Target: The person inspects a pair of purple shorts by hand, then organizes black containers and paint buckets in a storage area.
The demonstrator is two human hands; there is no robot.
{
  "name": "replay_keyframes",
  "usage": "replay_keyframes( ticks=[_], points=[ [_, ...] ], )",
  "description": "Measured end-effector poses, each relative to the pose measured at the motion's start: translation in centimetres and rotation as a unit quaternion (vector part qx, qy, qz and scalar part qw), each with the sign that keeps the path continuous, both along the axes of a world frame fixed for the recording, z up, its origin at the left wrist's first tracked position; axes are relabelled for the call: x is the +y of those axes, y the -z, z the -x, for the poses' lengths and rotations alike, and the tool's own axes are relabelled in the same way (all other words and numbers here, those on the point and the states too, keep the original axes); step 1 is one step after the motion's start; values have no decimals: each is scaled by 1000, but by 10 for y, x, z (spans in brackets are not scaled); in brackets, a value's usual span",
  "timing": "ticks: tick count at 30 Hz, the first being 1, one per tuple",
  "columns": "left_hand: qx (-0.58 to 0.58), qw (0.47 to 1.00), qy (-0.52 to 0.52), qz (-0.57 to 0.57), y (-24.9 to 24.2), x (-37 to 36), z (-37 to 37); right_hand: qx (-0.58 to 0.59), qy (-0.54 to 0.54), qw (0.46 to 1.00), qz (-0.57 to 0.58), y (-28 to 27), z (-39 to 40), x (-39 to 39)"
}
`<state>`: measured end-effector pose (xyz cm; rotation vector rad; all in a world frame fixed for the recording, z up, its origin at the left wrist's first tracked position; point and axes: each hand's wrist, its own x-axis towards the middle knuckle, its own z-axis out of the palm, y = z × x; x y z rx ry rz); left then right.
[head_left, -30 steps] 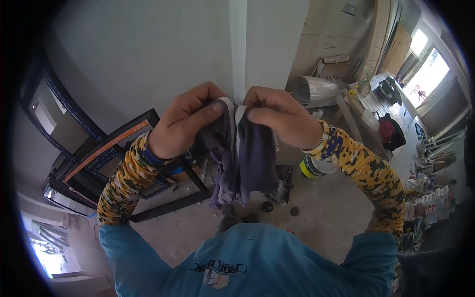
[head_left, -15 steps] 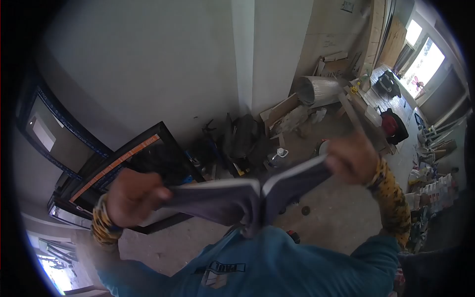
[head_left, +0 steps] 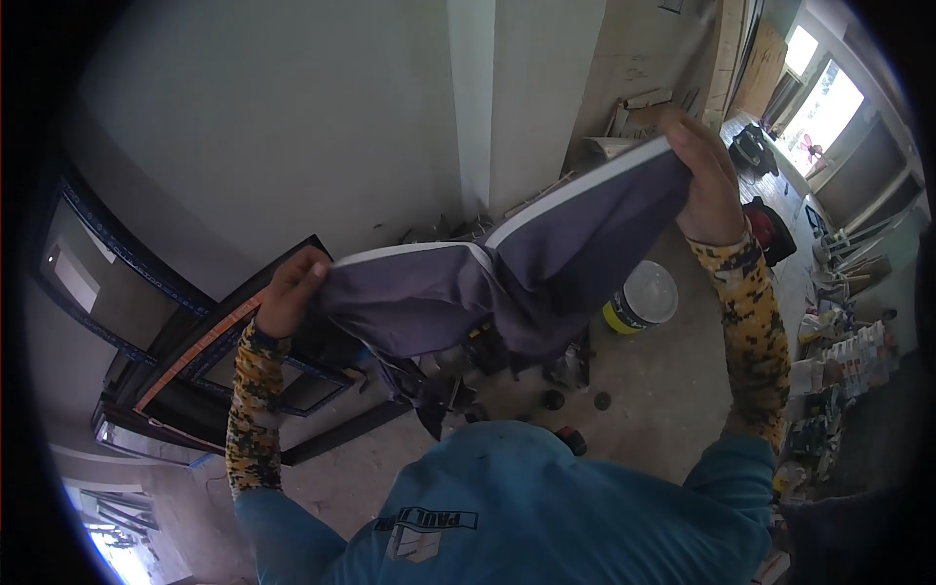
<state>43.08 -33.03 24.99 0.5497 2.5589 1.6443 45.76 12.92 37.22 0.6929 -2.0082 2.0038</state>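
A purple-grey cloth [head_left: 414,292] with a white strip along its top edge is stretched out in front of me between both hands. At its left end my left hand [head_left: 291,292] is closed, fingers and thumb pinching the corner. My right hand [head_left: 710,185] grips the other end, raised higher and further away than the left. The cloth dips at the middle, where its white strip makes a V, and its lower part hangs in folds. Patterned yellow and black sleeves cover both forearms, below which is a teal shirt [head_left: 526,497].
A white-lidded bucket [head_left: 648,295] stands on the floor behind the cloth. Dark frames [head_left: 195,331] lean at the left against a grey wall [head_left: 292,127]. Tools and small round pieces [head_left: 553,400] lie on the floor. Many items are piled along the right [head_left: 838,366].
Both hands have risen and moved away from me, the right one most. The cloth has lifted and spread wider, showing more of its surface. The bucket has come into clear view.
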Motion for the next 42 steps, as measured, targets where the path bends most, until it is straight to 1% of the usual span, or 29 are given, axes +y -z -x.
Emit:
replay_keyframes(
  ticks=[2, 4, 6, 8, 12, 13, 14, 15, 16, 18, 20, 22, 23, 24, 25, 26, 27, 28, 29, 31, 32, 33, 34, 36, 37, 38, 39, 40, 42],
  points=[
    [-106, 986, 132, -12, 22, 15, 13, 40, -22, 999, -19, -20, 14, -18],
    [-159, 964, 211, -8, 38, 38, 19, 59, -28, 997, -37, -35, 25, -29],
    [-186, 933, 285, -118, 28, 77, 10, 103, -39, 988, -111, -47, 30, -50],
    [-127, 920, 316, -192, 16, 114, 5, 110, -37, 984, -137, -48, 40, -61],
    [-133, 894, 365, -224, -26, 154, 3, 99, -24, 974, -204, -51, 48, -48],
    [-93, 913, 358, -171, -36, 156, 4, 98, -26, 973, -209, -55, 49, -32],
    [-54, 928, 350, -117, -46, 155, 4, 53, -17, 953, -297, -58, 49, -10],
    [-59, 931, 340, -119, -60, 153, -1, 7, -8, 924, -383, -58, 50, 4],
    [-58, 931, 340, -123, -65, 152, -1, 7, -9, 923, -386, -48, 50, 7],
    [-24, 932, 345, -107, -72, 153, 4, 140, 99, 880, -443, -17, 37, 11],
    [-6, 925, 359, -123, -78, 162, 8, 141, -33, 930, -337, 2, 19, -42],
    [13, 918, 373, -133, -85, 165, 9, -20, -144, 967, -209, 24, -9, -77],
    [36, 925, 372, -77, -89, 161, 9, -20, -146, 967, -208, 27, -13, -76],
    [57, 927, 370, -20, -90, 160, 9, -42, -106, 962, -249, 29, -16, -72],
    [55, 928, 368, -21, -87, 157, 7, -64, -67, 953, -290, 31, -18, -69],
    [90, 922, 376, 14, -82, 153, 2, -67, -70, 952, -289, 33, -21, -69],
    [126, 913, 385, 49, -78, 149, -1, 40, -70, 930, -360, 35, -23, -68],
    [122, 913, 386, 48, -80, 139, -1, 147, -69, 891, -424, 36, -24, -64],
    [84, 937, 333, 65, -86, 122, -2, 170, -32, 892, -418, 37, -18, -48],
    [48, 970, 228, 73, -83, 76, 5, 258, 203, 875, -356, 55, -13, 5],
    [46, 981, 178, 63, -78, 52, 9, 208, 209, 881, -369, 55, -13, 32],
    [42, 981, 176, 64, -74, 42, 11, 153, 215, 886, -381, 55, -14, 42],
    [51, 983, 163, 65, -67, 35, 11, 147, 213, 888, -380, 61, -11, 45],
    [60, 985, 148, 66, -52, 27, 11, 106, 204, 917, -326, 63, 4, 42],
    [42, 990, 126, 36, -46, 26, 18, 110, 203, 917, -325, 61, 9, 38],
    [25, 994, 104, 5, -38, 25, 24, 73, 188, 941, -272, 61, 14, 32],
    [19, 992, 121, 4, -27, 21, 31, 35, 171, 960, -219, 60, 19, 25],
    [19, 993, 119, 3, -16, 24, 35, 35, 169, 960, -219, 56, 22, 16],
    [24, 984, 151, -89, 6, 33, 42, 6, 109, 988, -108, 40, 24, -9]
  ],
)
